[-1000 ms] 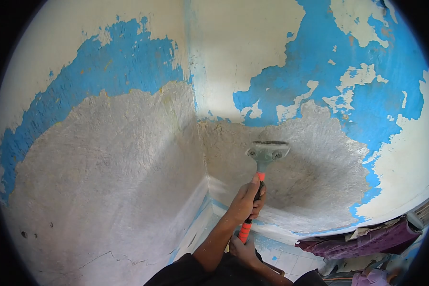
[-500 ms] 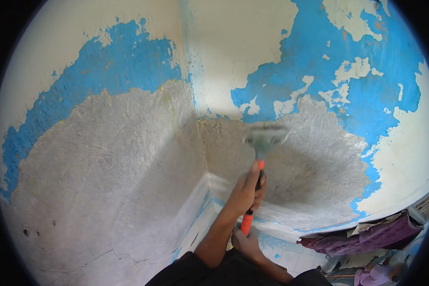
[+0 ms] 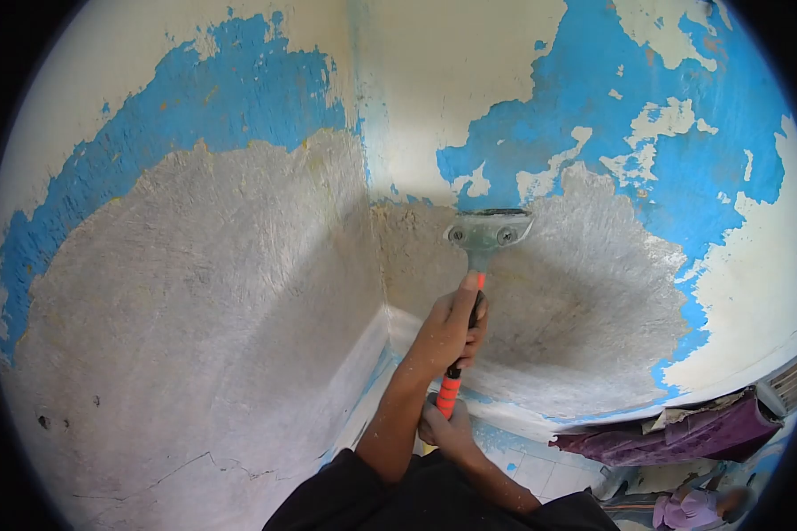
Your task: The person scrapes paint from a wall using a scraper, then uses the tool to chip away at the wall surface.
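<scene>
Head view shows a long orange-and-black scraper with a wide, flat metal head [image 3: 478, 252] at the right wall [image 3: 416, 106], by the far border of rough grey plaster [image 3: 584, 310]. Left hand [image 3: 444, 334] is clenched around the middle of its straight handle; right hand [image 3: 452, 431] grasps the near end. Beyond, blue paint [image 3: 584, 106] meets flaking cream paint [image 3: 739, 252] in jagged edges.

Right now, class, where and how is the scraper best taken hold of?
By the handle of the scraper, probably, coming from below with a full wrap: it is long and slim, lower end nearest, with the wide head at the far, upper end.
</scene>
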The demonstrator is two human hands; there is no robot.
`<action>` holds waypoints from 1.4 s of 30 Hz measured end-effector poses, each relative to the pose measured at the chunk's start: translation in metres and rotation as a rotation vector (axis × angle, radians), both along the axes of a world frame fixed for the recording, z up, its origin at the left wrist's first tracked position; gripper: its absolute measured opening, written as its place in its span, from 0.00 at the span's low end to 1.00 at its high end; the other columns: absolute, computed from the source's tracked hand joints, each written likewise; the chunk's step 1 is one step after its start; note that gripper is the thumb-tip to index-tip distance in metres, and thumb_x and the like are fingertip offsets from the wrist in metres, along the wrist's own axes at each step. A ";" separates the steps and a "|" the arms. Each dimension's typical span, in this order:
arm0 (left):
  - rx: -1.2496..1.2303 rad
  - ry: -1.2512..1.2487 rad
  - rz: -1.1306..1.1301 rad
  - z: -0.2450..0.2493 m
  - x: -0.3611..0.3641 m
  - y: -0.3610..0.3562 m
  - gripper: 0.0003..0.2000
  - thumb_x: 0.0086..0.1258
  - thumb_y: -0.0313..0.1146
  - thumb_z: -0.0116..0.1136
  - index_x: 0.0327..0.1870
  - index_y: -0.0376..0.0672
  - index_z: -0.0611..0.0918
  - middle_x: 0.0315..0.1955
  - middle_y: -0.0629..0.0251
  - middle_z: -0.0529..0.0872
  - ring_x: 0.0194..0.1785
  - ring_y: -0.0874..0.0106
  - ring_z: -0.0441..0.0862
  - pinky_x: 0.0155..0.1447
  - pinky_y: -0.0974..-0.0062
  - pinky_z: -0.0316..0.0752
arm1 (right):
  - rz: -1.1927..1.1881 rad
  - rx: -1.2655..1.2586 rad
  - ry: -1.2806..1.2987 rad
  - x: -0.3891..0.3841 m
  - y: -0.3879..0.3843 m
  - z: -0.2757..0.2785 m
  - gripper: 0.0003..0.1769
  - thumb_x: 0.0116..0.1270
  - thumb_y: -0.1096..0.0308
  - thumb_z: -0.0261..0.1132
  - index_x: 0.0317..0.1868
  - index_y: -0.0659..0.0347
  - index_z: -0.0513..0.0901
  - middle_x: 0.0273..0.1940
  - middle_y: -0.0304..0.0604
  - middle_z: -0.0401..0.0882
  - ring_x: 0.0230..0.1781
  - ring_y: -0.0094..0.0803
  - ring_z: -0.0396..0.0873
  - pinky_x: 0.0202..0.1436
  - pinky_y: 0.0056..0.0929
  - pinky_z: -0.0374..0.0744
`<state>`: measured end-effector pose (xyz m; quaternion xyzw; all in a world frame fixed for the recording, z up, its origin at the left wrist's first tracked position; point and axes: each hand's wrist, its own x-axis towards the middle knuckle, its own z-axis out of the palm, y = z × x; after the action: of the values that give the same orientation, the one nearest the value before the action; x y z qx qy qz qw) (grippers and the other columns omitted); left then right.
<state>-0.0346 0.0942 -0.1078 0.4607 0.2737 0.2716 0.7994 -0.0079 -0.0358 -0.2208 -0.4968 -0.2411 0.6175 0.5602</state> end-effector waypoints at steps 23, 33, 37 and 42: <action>0.031 0.169 0.145 -0.027 0.003 0.003 0.19 0.68 0.39 0.58 0.18 0.49 0.65 0.10 0.78 0.62 0.10 0.86 0.55 0.14 0.80 0.50 | -0.010 -0.028 -0.107 0.001 0.009 -0.033 0.12 0.67 0.67 0.60 0.26 0.60 0.71 0.16 0.32 0.68 0.14 0.19 0.66 0.18 0.23 0.63; -0.016 0.134 0.064 -0.039 -0.003 0.004 0.17 0.69 0.38 0.56 0.19 0.44 0.68 0.10 0.74 0.65 0.10 0.82 0.59 0.14 0.78 0.55 | 0.025 0.006 0.007 -0.008 0.004 -0.048 0.16 0.66 0.66 0.60 0.21 0.59 0.69 0.16 0.33 0.68 0.15 0.20 0.67 0.19 0.24 0.64; 0.081 0.118 0.130 -0.012 0.004 0.012 0.18 0.69 0.39 0.56 0.19 0.48 0.66 0.11 0.77 0.63 0.11 0.84 0.56 0.14 0.79 0.52 | -0.011 -0.003 -0.206 0.007 0.020 -0.023 0.15 0.66 0.65 0.60 0.23 0.60 0.70 0.16 0.33 0.68 0.16 0.20 0.67 0.20 0.24 0.65; 0.160 0.090 0.119 0.020 0.009 0.017 0.18 0.69 0.40 0.56 0.19 0.47 0.67 0.11 0.76 0.64 0.11 0.84 0.57 0.15 0.79 0.52 | -0.018 0.059 -0.230 0.017 0.033 -0.001 0.15 0.67 0.65 0.60 0.24 0.61 0.71 0.17 0.33 0.68 0.16 0.20 0.67 0.20 0.24 0.65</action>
<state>-0.0261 0.1113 -0.0874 0.5177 0.3136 0.3186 0.7295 0.0095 -0.0024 -0.2213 -0.5498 -0.3176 0.5439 0.5486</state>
